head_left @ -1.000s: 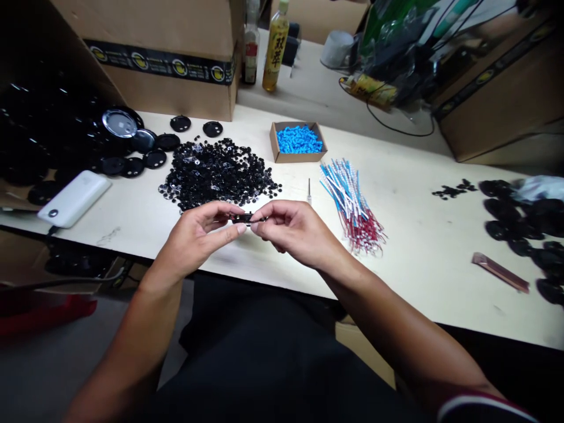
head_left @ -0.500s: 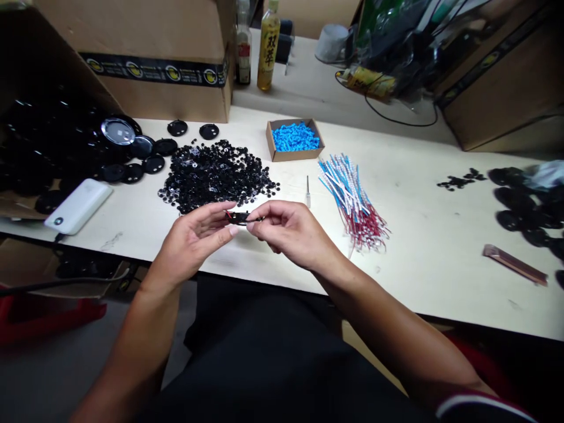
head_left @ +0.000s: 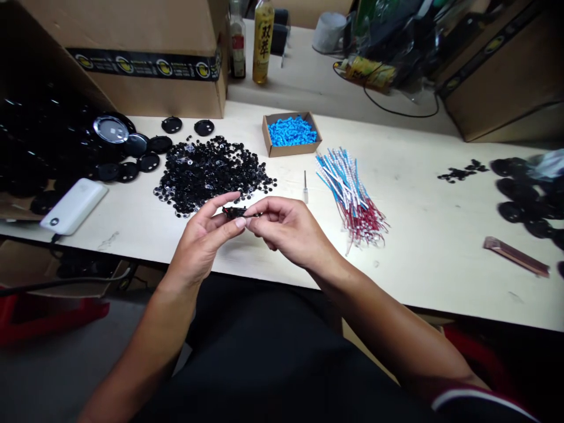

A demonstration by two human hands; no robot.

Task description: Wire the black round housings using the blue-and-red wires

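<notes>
Between my two hands, above the table's front edge, is a small black part (head_left: pixel 233 212) with a bit of red wire showing. My left hand (head_left: pixel 206 234) grips it from the left, thumb in front and fingers behind. Thumb and forefinger of my right hand (head_left: pixel 284 226) pinch its right end. Fingers cover much of the part, so its full shape is hidden. Just beyond lies a heap of small black discs (head_left: pixel 211 170). A small screwdriver (head_left: pixel 305 187) lies past my right hand, beside a bundle of red, white and blue wires (head_left: pixel 350 197).
A small cardboard box (head_left: pixel 292 135) of blue pieces stands behind the heap. Round black covers (head_left: pixel 148 161) and a white power bank (head_left: pixel 74 205) lie left. Large cartons (head_left: pixel 145 35), bottles (head_left: pixel 263 44) and a cable (head_left: pixel 396 111) sit behind. More dark round parts (head_left: pixel 515 200) lie right.
My left hand has moved slightly right and closed in on the black part, its thumb now nearer my right fingertips. The part has tilted a little. The whole view has shifted slightly.
</notes>
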